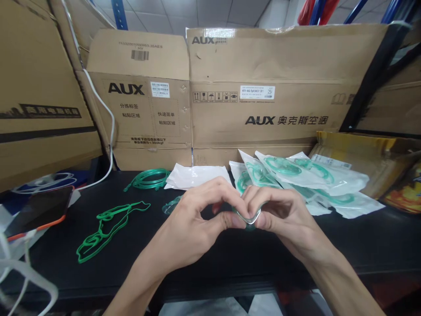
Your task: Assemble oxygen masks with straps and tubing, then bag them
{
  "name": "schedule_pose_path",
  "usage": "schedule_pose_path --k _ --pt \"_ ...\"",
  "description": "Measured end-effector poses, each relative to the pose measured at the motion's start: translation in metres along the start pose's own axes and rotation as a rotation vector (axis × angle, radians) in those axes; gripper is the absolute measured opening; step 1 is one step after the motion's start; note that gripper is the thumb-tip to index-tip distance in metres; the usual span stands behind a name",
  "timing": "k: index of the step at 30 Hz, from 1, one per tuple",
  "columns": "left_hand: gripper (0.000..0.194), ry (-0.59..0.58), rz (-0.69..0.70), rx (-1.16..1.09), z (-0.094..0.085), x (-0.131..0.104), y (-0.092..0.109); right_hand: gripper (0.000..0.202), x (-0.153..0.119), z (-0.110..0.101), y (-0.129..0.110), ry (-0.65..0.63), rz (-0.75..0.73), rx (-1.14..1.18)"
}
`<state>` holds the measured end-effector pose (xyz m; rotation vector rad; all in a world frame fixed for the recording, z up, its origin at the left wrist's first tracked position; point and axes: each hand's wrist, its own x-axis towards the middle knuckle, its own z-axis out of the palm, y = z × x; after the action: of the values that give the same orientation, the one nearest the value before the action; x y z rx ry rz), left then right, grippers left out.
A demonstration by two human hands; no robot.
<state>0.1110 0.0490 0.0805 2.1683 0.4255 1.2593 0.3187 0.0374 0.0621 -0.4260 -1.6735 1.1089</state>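
Note:
Both hands meet in front of me above the black table. My left hand (207,215) is closed, thumb and fingers pinching the left side of a translucent greenish plastic mask (250,227). On its other side my right hand (279,208) pinches it the same way. A silver metal strip (251,219), bent into a shallow V, runs along the mask's edge between my thumbs. My fingers hide most of the mask. Behind my left hand lies a clear plastic piece (171,205), partly covered. A coil of green tubing (149,179) and a loose green strap (105,232) lie farther left.
Several white and clear packets (296,175) with green tubing are piled at the back right. A white packet (197,175) lies at the back centre. Cardboard boxes (256,105) wall off the rear. A phone (39,210) and white cables (112,127) occupy the left side.

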Motion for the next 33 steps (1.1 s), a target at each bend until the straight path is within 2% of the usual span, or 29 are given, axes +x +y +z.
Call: schedule_pose_path --k 6,12,16,20,25,33 --pt "0.012 -0.012 -0.076 -0.027 0.001 0.0 -0.002 0.006 0.001 0.0 0.002 -0.006 0.187 0.156" --pt "0.014 -0.069 -0.117 0.144 0.004 -0.001 -0.005 0.014 0.006 -0.007 0.012 -0.05 0.391 0.307" --pt "0.012 -0.019 -0.098 0.243 0.002 -0.003 -0.004 0.015 0.007 -0.009 0.01 -0.028 0.319 0.277" --pt "0.008 0.008 -0.035 0.316 0.0 -0.003 -0.001 0.004 0.006 -0.012 0.001 0.011 0.219 0.039" --pt "0.003 -0.01 -0.019 0.334 -0.003 -0.002 0.0 0.004 0.006 -0.013 -0.004 0.03 0.152 -0.145" --pt "0.004 -0.013 0.014 0.352 -0.007 -0.004 -0.001 0.005 0.003 -0.012 -0.005 0.061 0.139 -0.192"
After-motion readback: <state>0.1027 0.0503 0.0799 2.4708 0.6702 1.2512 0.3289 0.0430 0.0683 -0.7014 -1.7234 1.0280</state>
